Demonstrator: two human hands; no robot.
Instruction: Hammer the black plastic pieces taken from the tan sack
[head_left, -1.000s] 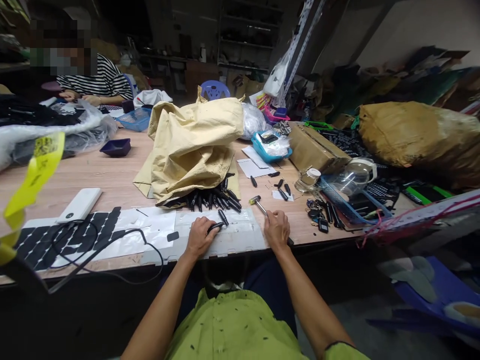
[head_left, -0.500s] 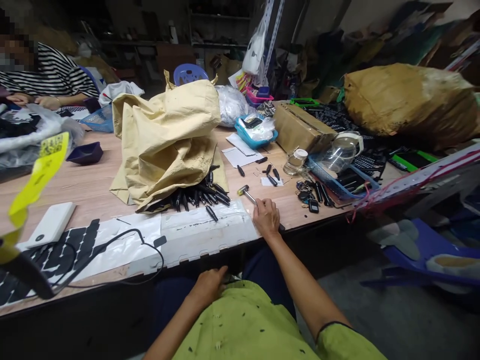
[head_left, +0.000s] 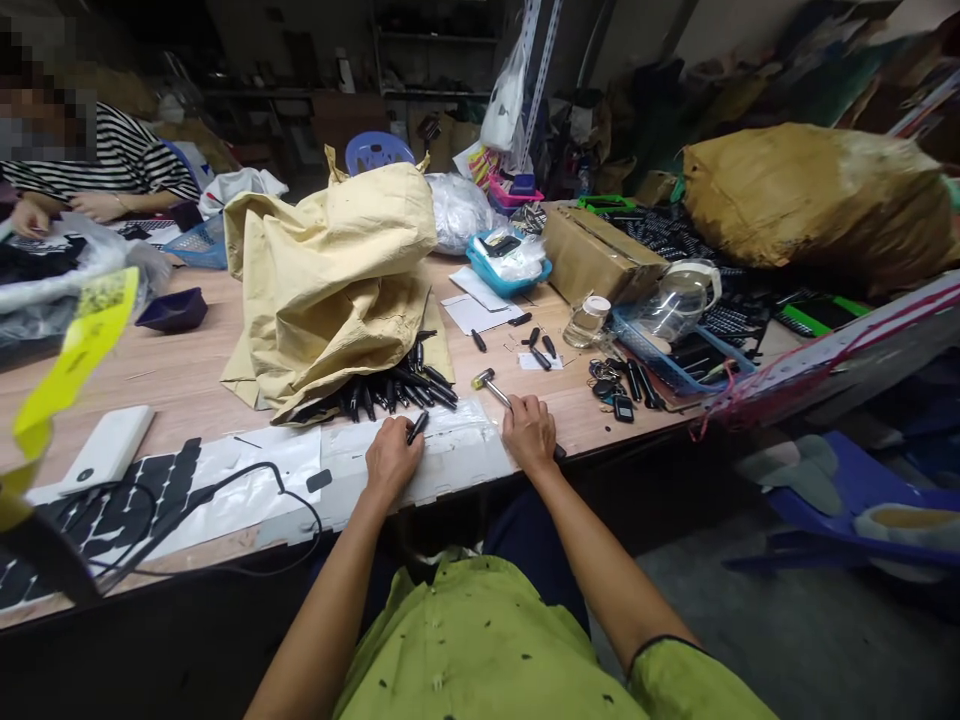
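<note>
My left hand (head_left: 391,464) is at the table's front edge, its fingers closed round a short black tapered piece (head_left: 418,428), whose kind I cannot make out. Under that hand lies a pale flat board (head_left: 457,452). My right hand (head_left: 529,436) grips a small hammer (head_left: 498,394), its head on the table and pointing away to the left. Behind my left hand, a heap of similar black pieces (head_left: 390,393) spills out of a cream cloth sack (head_left: 330,250).
A white power bank (head_left: 112,442) with a black cable lies left, near a yellow tag (head_left: 75,345). At the right are keys (head_left: 611,385), a glass jar (head_left: 587,322), a blue basket (head_left: 720,378) and a cardboard box (head_left: 600,252). Another person (head_left: 127,155) sits far left.
My left hand has come up from my lap onto the table's front edge and taken hold of the loose black piece lying there. My right hand stays on the hammer.
</note>
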